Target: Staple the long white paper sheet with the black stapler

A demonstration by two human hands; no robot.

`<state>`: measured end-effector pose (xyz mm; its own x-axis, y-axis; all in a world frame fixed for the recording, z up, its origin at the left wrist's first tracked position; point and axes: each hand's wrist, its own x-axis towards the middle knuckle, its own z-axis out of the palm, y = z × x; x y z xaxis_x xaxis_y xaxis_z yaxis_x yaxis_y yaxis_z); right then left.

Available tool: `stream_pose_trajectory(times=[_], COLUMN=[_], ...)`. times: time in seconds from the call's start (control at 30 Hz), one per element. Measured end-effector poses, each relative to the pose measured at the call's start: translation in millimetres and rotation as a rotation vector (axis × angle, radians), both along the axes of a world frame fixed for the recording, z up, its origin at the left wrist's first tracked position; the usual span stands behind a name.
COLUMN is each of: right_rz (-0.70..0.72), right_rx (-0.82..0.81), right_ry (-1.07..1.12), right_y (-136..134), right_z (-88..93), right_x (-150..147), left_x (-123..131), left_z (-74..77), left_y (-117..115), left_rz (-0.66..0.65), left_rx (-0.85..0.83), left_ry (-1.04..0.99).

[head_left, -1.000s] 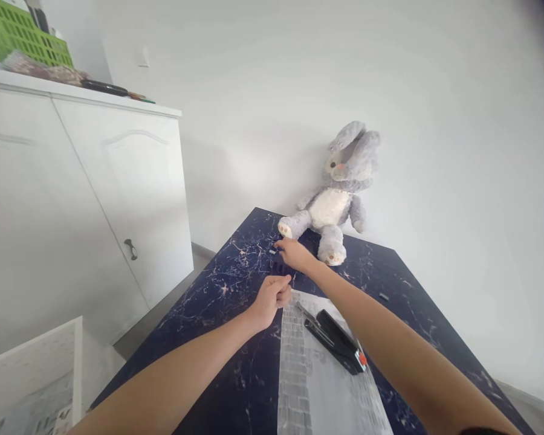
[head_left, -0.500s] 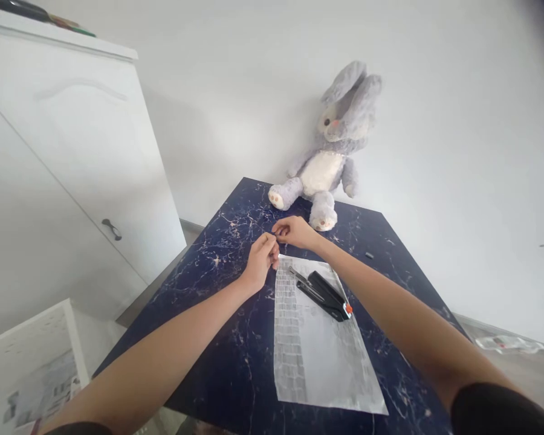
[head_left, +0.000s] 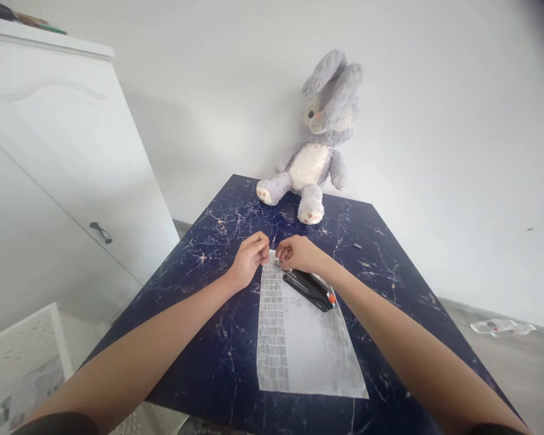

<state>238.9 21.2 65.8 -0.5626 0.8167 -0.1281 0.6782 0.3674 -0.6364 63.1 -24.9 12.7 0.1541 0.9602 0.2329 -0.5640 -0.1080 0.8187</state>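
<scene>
A black stapler (head_left: 315, 293) with an orange-red end lies opened on a sheet of paper (head_left: 308, 350) printed with grey brick-like patterns. My right hand (head_left: 301, 252) is closed, fingertips bent down at the stapler's narrow metal front end, partly covering it. Whatever those fingers pinch is hidden or too small to name. Just left of the paper's far corner, my left hand (head_left: 250, 260) is closed with thumb and fingers pressed together; I cannot make out what is in it. The two hands are a little apart.
A grey plush rabbit (head_left: 317, 139) sits at the table's far edge against the wall. On the dark blue marbled table (head_left: 208, 338) lies a small dark strip (head_left: 357, 246). A white cabinet (head_left: 63, 151) and a white perforated basket (head_left: 57, 332) stand left. Clear plastic packaging (head_left: 503, 327) lies on the floor.
My hands were together beyond the paper's far edge, fingertips meeting at a small dark bit. They have parted, the right coming nearer to the stapler's front end. The whole view has shifted slightly.
</scene>
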Motion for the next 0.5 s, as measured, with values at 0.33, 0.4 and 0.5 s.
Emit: stream_pose_trajectory(times=[0.33, 0.4, 0.5], right_rz=[0.023, 0.016, 0.01], right_rx=[0.11, 0.127, 0.113], right_ry=[0.041, 0.035, 0.009], right_y=[-3.7, -4.8, -5.8], right_z=[-8.2, -8.3, -8.7], right_x=[0.2, -1.5, -4.2], left_x=[0.7, 0.6, 0.1], left_z=[0.3, 0.1, -0.6], left_y=[-1.6, -1.7, -1.7], left_rz=[-0.033, -0.036, -0.043], left_rx=[-0.041, -0.049, -0.05], left_ry=[0.01, 0.019, 0.03])
